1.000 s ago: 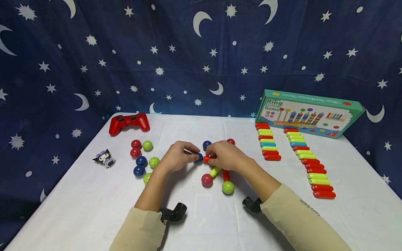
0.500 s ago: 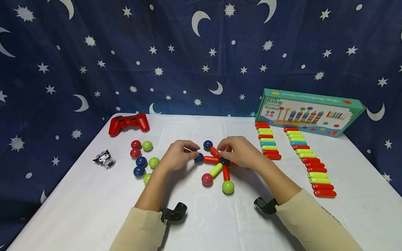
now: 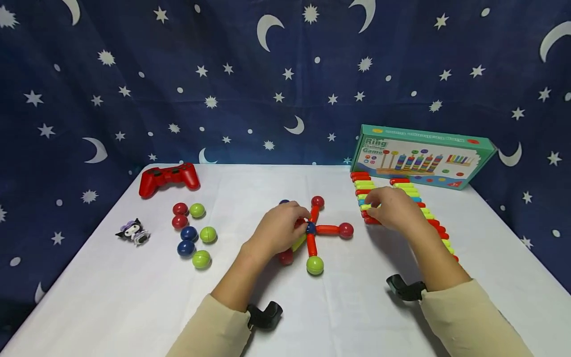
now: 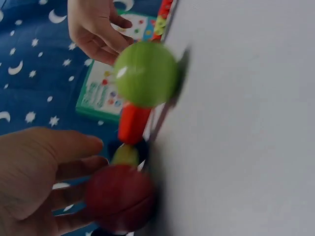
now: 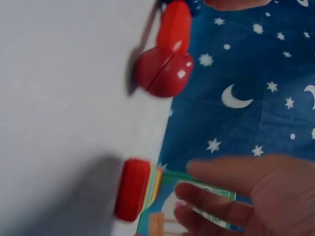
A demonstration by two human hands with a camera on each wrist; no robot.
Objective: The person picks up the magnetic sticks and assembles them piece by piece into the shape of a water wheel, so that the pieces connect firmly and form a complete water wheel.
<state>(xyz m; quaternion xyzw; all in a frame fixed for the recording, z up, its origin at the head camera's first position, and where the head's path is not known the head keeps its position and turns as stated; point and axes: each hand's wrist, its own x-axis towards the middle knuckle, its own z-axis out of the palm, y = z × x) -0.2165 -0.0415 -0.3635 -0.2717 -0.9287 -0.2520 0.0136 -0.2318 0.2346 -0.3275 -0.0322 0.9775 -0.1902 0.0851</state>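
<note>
A white-covered worktop (image 3: 111,297) is carrying a star-shaped ball-and-rod model (image 3: 311,228) near its middle. The left hand (image 3: 280,226) is covering the model's left side, grip apart; the right hand (image 3: 396,209), grip also apart, is hanging over coloured rods (image 3: 363,192).

Toward my table's (image 3: 89,297) left edge I count two red balls (image 3: 180,221), two blue balls (image 3: 186,248), three green balls (image 3: 207,234), one controller (image 3: 169,174) and one doll (image 3: 134,231); mid-table, one star of joined pieces (image 3: 311,228); by the far right corner, one box (image 3: 419,157). Sticks (image 3: 364,192) lie in two rows, my right hand (image 3: 394,210) hiding their number.
</note>
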